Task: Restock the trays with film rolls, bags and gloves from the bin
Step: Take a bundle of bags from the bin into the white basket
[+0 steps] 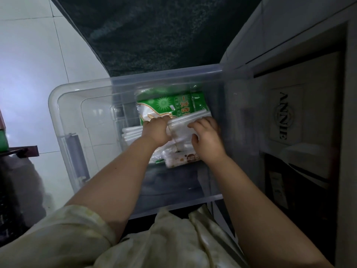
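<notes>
Bags (pixel 180 130) between left hand (pixel 156 131), right hand (pixel 207 139)

Left hand (pixel 155 130) fingertips (behind pack (pixel 180 130))

- "ANNIE" in dark capitals on whitish panel (pixel 284 115) at right, turned sideways, reads top to bottom.
- Round emblem (pixel 282 114) sits over the middle of that word; its detail is too blurred to read.
- "一次性" in large characters on green packet (pixel 173 105) in bin; the rest is cut off, and the smaller line under it is illegible.
- Small white sticker (pixel 171 107) on green packet: unreadable.
- Paper label (pixel 276 187) on dark box (pixel 301 198), lower right: print too dim to read.
</notes>
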Available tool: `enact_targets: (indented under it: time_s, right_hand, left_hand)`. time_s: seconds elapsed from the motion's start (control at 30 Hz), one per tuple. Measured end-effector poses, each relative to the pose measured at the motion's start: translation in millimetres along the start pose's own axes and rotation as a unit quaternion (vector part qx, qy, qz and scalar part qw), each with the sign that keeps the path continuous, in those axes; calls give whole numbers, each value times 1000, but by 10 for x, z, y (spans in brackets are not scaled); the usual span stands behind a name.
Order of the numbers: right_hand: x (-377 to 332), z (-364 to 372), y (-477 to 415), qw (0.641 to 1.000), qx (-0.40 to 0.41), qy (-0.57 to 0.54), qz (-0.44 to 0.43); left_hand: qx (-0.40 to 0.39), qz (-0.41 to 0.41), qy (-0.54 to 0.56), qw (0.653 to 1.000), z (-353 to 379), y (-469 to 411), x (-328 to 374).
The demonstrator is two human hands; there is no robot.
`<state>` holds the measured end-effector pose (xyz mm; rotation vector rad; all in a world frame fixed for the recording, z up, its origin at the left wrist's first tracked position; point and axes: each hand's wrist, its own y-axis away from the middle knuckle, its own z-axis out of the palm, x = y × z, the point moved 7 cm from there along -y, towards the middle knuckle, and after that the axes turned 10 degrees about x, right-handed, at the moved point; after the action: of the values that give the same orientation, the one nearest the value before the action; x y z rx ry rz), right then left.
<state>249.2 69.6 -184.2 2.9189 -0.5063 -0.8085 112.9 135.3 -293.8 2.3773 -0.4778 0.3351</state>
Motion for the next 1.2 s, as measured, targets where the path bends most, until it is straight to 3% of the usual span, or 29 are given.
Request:
enact_targets:
  time_s: [0.2, 0.5, 0.67, 0.97, 1.2]
  right_hand:
    - [-265, -408, 287, 999, -33, 17, -35]
    - [-1049, -1520, 657, 989, 66, 41, -127]
    - [-1354, -1913, 998, 983, 130, 75, -102]
    - [-1510, -2077, 2234, 958, 267, 85, 60]
    - [-1232, -2473, 3527, 897, 366, 110, 221]
  left_hand:
    - [93, -10, -5, 996, -315, 614, 99]
    - [238, 45, -2, 970, -1561, 1499, 558]
    - [302, 134, 22, 944, -2172, 1933, 851]
    - [237, 336, 7, 911, -2238, 2690, 1386]
    - [154, 472, 66, 865, -2006, 3539, 2349]
